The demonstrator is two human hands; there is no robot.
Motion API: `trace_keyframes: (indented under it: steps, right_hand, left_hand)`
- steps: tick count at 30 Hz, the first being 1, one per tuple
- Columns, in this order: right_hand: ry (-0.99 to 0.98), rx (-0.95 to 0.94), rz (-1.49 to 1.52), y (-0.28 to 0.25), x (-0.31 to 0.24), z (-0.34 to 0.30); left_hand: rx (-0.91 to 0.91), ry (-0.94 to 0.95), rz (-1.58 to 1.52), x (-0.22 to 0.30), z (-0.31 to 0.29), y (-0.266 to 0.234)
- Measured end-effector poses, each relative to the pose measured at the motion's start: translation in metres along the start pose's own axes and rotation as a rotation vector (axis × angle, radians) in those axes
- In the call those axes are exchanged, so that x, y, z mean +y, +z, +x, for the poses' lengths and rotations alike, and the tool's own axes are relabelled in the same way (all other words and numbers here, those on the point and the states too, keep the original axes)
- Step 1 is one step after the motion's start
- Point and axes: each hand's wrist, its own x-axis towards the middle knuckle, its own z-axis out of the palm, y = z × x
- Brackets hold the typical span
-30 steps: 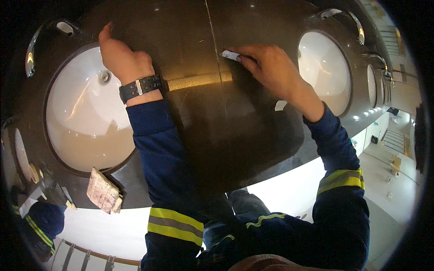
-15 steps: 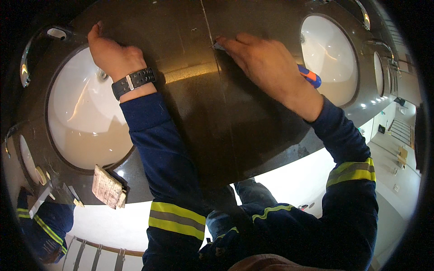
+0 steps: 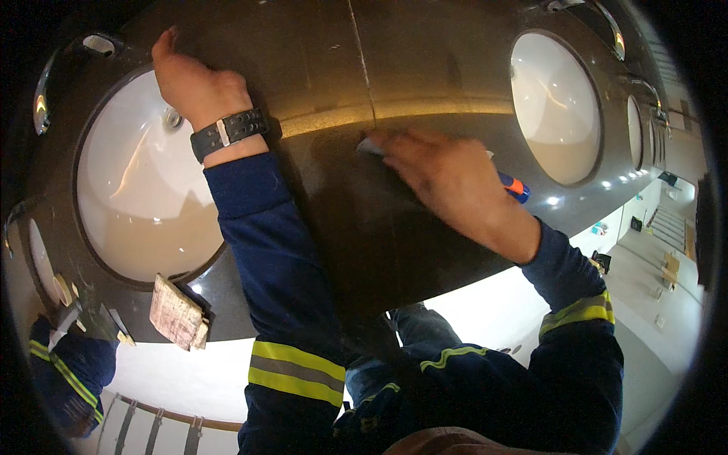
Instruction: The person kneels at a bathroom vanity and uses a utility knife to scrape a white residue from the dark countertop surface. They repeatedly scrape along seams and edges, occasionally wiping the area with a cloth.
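Note:
My right hand (image 3: pixel 462 186) is closed round a scraper-like tool. The blue and orange end of its handle (image 3: pixel 516 187) sticks out on the right, and a small grey edge (image 3: pixel 370 145) shows at my fingertips. That edge meets the dark countertop (image 3: pixel 432 262) along a thin pale seam (image 3: pixel 362 64). My left hand (image 3: pixel 196 83), with a black strap (image 3: pixel 231 135) at the wrist, rests by the far rim of the left basin (image 3: pixel 144 197). One finger stretches out there; the others are mostly hidden. I see nothing in it.
Another white basin (image 3: pixel 557 106) sits on the right, with metal taps (image 3: pixel 613 34) behind. A folded, stained cloth-like pad (image 3: pixel 178 312) lies at the front edge. Further left are a tape roll (image 3: pixel 63 290) and a flat blade (image 3: pixel 117 324). Another person's sleeve (image 3: pixel 76 371) shows at lower left.
My right hand has drawn the tool toward me along the seam, away from the far side. My left hand stays by the left basin.

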Motion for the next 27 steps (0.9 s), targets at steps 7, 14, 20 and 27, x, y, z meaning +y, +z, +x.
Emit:
trace_keyframes:
  steps: [7, 14, 20, 27]
  right_hand:
    - [0.080, 0.214, 0.084, -0.011, 0.038, 0.030]
    - [-0.034, 0.233, -0.092, -0.007, 0.041, 0.049]
    - [-0.014, 0.108, -0.257, -0.017, 0.028, 0.047]
    - [-0.021, 0.058, -0.199, -0.017, 0.014, 0.025]
  left_hand:
    - [0.018, 0.028, 0.142, 0.008, -0.008, 0.003]
    - [0.067, -0.114, -0.082, 0.009, -0.007, 0.008]
    - [0.043, -0.145, -0.185, 0.007, -0.005, 0.006]
    - [0.060, -0.082, -0.113, 0.000, -0.001, 0.002]
